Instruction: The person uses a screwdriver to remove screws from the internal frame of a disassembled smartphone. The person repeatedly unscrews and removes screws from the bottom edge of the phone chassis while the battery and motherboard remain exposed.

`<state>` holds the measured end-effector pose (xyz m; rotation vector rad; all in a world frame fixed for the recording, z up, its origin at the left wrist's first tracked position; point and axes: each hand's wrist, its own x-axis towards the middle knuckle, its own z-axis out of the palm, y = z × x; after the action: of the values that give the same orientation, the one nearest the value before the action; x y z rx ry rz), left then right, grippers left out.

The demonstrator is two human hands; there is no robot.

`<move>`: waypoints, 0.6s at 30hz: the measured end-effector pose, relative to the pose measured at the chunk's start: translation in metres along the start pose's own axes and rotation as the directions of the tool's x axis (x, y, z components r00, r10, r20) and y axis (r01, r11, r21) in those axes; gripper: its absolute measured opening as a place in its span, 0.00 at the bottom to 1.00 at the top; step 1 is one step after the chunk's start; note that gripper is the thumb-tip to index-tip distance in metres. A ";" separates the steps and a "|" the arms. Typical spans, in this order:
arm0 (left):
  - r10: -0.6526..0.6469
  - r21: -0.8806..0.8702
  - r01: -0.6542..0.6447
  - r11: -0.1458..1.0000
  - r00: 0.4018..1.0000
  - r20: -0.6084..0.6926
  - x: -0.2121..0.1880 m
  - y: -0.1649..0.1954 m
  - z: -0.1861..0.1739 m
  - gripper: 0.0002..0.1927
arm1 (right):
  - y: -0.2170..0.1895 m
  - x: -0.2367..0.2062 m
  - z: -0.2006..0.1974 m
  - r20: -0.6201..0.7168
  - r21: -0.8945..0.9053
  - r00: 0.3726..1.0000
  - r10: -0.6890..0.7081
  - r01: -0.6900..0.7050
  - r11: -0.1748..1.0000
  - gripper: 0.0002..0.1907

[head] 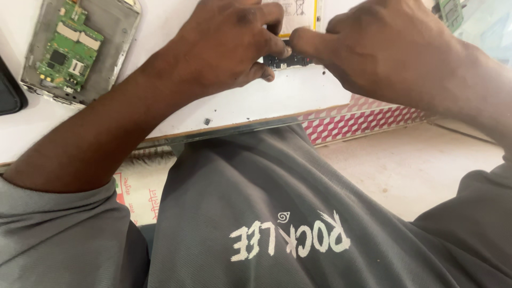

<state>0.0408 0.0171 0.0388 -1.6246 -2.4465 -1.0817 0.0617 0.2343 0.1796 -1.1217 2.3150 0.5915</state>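
Both hands, left hand [226, 45] and right hand [384, 48], pinching small dark part [285, 62] between fingertips.

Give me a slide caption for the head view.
Both hands, left hand and right hand, pinch a small dark part beside an opened phone.

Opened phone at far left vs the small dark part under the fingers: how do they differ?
The opened phone lies untouched, its green circuit board fully exposed; the small dark part is pinched between the left hand and right hand, mostly hidden. The phone is far larger. Both rest on the white table.
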 end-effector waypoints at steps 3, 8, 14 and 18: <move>-0.016 0.015 0.016 1.000 1.000 0.020 0.000 0.001 0.001 0.18 | -0.005 -0.001 0.000 -0.352 0.025 0.931 -0.092 0.107 0.994 0.15; -0.019 -0.003 0.019 1.000 0.999 0.031 0.001 0.002 0.000 0.17 | -0.007 0.000 -0.008 -0.389 0.116 0.918 -0.080 0.135 0.984 0.16; -0.029 -0.001 0.029 1.000 1.000 -0.008 0.000 0.005 0.000 0.19 | -0.006 0.006 -0.013 0.298 0.045 0.939 0.172 -0.194 0.980 0.10; -0.034 -0.023 0.034 0.999 0.999 0.019 0.000 0.004 0.001 0.19 | -0.007 0.004 -0.006 -0.022 0.102 0.997 0.069 -0.067 0.993 0.10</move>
<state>0.0440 0.0184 0.0402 -1.6121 -2.4914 -1.1093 0.0635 0.2243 0.1809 -1.0132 2.3850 0.4809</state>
